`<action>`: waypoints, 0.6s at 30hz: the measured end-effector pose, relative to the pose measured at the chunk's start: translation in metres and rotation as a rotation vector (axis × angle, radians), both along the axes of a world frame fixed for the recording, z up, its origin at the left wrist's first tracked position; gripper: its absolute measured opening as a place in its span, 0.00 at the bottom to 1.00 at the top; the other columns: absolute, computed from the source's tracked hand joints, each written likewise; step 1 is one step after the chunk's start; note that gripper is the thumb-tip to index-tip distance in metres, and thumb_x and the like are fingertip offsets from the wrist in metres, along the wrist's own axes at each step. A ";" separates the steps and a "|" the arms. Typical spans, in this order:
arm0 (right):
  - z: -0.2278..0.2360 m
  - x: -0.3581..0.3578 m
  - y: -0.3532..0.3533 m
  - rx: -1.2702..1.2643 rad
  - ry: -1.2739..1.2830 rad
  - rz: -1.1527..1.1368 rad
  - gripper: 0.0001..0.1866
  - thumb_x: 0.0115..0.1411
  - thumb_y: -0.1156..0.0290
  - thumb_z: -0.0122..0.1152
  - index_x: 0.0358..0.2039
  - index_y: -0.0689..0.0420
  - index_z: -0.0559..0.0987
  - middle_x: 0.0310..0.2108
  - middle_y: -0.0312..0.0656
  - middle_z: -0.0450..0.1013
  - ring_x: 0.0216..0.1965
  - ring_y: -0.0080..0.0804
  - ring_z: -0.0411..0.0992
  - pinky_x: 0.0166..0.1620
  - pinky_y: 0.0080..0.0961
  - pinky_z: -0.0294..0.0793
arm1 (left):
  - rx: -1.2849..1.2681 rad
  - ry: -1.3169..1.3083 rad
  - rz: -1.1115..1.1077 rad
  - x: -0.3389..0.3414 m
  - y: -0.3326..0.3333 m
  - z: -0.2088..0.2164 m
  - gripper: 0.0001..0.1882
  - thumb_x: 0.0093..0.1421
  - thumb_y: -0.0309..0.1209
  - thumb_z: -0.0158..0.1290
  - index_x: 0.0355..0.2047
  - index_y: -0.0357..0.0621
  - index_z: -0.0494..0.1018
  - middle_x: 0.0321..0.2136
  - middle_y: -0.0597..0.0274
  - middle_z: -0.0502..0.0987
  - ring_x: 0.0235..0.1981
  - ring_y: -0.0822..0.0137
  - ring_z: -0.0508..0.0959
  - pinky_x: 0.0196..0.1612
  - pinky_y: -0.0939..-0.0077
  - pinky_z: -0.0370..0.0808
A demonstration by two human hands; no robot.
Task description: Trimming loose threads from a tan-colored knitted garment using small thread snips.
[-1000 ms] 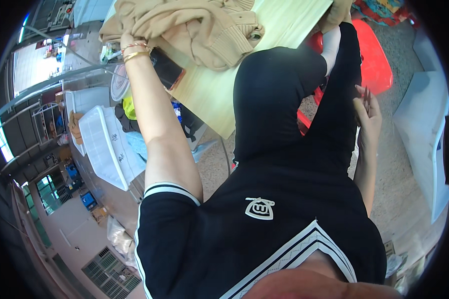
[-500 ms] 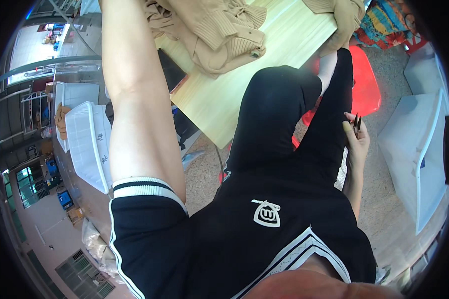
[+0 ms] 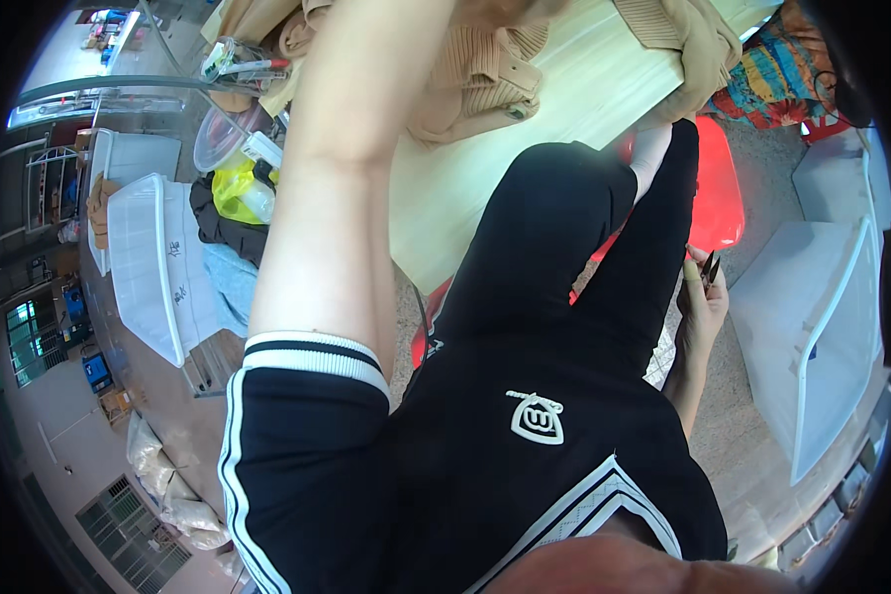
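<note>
My left arm reaches up across the table (image 3: 436,213), over a tan ribbed knit garment (image 3: 485,89). The left hand (image 3: 495,8) shows only as a shadowed bit at the upper edge, its fingers hidden. Down at my right side, beside my leg, my right hand (image 3: 701,302) is closed around small dark thread snips (image 3: 710,267), their two pointed blades standing up past the fingers. More tan knitwear (image 3: 678,40) hangs over the table's right edge.
A red stool (image 3: 721,188) stands beyond my legs. White plastic bins stand at right (image 3: 802,327) and left (image 3: 148,267), the left one near a yellow bag (image 3: 236,193) and dark cloth. Patterned fabric (image 3: 772,74) lies at the far right.
My left forearm has swung to the right over the tan garment, uncovering the bags and tub at left. My view has shifted slightly. The right hand keeps the snips at my side.
</note>
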State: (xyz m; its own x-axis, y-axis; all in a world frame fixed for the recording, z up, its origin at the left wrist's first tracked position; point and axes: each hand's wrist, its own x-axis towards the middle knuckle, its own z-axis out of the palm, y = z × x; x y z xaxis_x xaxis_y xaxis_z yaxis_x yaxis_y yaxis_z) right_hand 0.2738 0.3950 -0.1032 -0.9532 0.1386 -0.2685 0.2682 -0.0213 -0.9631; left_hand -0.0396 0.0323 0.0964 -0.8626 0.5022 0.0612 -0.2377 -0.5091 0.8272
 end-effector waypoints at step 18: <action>-0.012 -0.005 0.006 0.034 0.002 0.017 0.11 0.65 0.73 0.62 0.47 0.55 0.81 0.24 0.19 0.66 0.19 0.05 0.56 0.23 0.10 0.48 | -1.205 -0.397 1.400 0.052 -0.277 -0.132 0.40 0.63 0.58 0.47 0.61 0.33 0.68 0.63 0.45 0.67 0.62 0.54 0.70 0.65 0.60 0.62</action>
